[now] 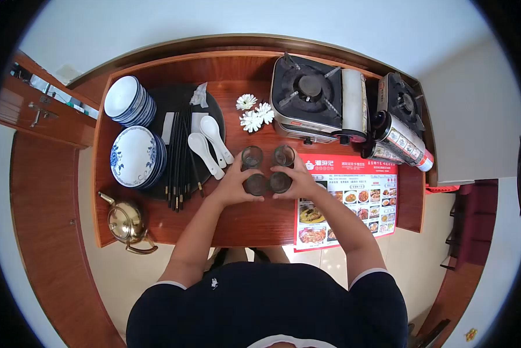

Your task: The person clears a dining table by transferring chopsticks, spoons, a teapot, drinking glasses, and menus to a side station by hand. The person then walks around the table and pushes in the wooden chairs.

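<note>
Near the middle of the wooden tabletop, my left hand (pixel 231 184) curls round two small clear glasses, a back glass (pixel 252 156) and a front glass (pixel 256 185). Facing it, my right hand (pixel 302 180) grips another pair, again a back glass (pixel 283 155) and a front glass (pixel 280 182). The two pairs sit side by side with a narrow gap between them. All the glasses are seen from above, and whether their bases touch the table I cannot tell. Just left of my left hand lie white soup spoons (pixel 201 152).
Left: a dark round tray (pixel 217 110) with black chopsticks (pixel 182 156), stacked bowls (pixel 121 97), stacked plates (pixel 134 156) and a gold teapot (pixel 126 223). Behind: white flowers (pixel 251 120) and a portable gas stove (pixel 308 87). Right: a menu sheet (pixel 353 203), gas canisters (pixel 402 139) and a second stove (pixel 408 101).
</note>
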Tool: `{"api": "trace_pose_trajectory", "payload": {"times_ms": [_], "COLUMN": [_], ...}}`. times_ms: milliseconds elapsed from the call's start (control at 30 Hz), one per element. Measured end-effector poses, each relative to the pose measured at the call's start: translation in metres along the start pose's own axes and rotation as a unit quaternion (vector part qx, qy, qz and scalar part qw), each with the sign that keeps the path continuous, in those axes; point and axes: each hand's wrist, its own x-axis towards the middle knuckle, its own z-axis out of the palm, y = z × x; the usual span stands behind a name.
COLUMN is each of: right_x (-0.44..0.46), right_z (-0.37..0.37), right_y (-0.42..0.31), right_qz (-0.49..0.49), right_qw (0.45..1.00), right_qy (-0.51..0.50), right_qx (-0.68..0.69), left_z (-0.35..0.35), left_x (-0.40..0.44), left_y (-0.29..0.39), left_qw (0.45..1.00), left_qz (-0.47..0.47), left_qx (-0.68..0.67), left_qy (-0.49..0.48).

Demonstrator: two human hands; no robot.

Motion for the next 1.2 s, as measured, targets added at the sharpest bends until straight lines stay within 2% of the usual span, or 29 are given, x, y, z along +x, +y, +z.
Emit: {"api": "trace_pose_trajectory", "payload": {"times_ms": [100,300,500,633,767,833,867,933,1000,1033,1067,1100,1167,1200], "right_x": [0.003,0.000,-0.016,-0.014,-0.006,-0.010,-0.015,-0.039,-0.077,-0.093,-0.119,-0.142,-0.200,-0.224], "right_z": [-0.005,-0.010,-0.003,0.006,0.011,0.007,0.008,0.019,0.031,0.040,0.058,0.075,0.130,0.159], "right_y": [0.001,-0.004,-0.010,-0.004,-0.007,-0.011,-0.020,-0.036,-0.065,-0.099,-0.102,-0.133,-0.165,-0.192], "right_qz": [-0.005,0.051,0.060,0.032,0.038,0.064,0.083,0.189,0.218,0.239,0.229,0.311,0.363,0.419], "right_qw": [0.999,0.994,0.997,0.999,0.993,0.985,0.979,0.958,0.948,0.908,0.906,0.871,0.830,0.803], "right_qy": [-0.034,-0.080,-0.010,0.022,0.053,0.058,0.075,0.120,0.202,0.308,0.340,0.368,0.396,0.399], "right_qx": [-0.004,-0.063,-0.052,-0.035,-0.095,-0.147,-0.168,-0.180,-0.114,-0.152,-0.103,-0.097,-0.148,-0.143], "left_z": [0.002,0.001,0.007,0.006,0.001,0.006,0.013,0.029,0.045,0.049,0.051,0.052,0.054,0.053], "left_x": [-0.002,-0.001,-0.009,0.000,0.006,0.001,-0.003,-0.013,-0.027,-0.039,-0.046,-0.053,-0.063,-0.074], "left_y": [0.006,0.007,-0.001,-0.006,-0.003,-0.001,-0.008,-0.009,0.012,0.020,0.026,0.043,0.080,0.099], "left_qw": [0.997,0.997,0.998,0.999,1.000,0.996,0.994,0.981,0.973,0.966,0.947,0.939,0.922,0.918], "left_qz": [-0.054,-0.046,-0.015,0.002,0.008,0.038,0.022,0.048,0.042,0.075,0.147,0.175,0.289,0.324], "left_qx": [0.048,0.070,0.052,0.032,-0.006,0.033,0.047,0.077,-0.057,0.030,0.080,0.106,0.069,0.062], "left_qy": [-0.002,0.000,0.042,0.024,0.004,0.078,0.093,0.172,0.218,0.245,0.273,0.275,0.249,0.221]}}
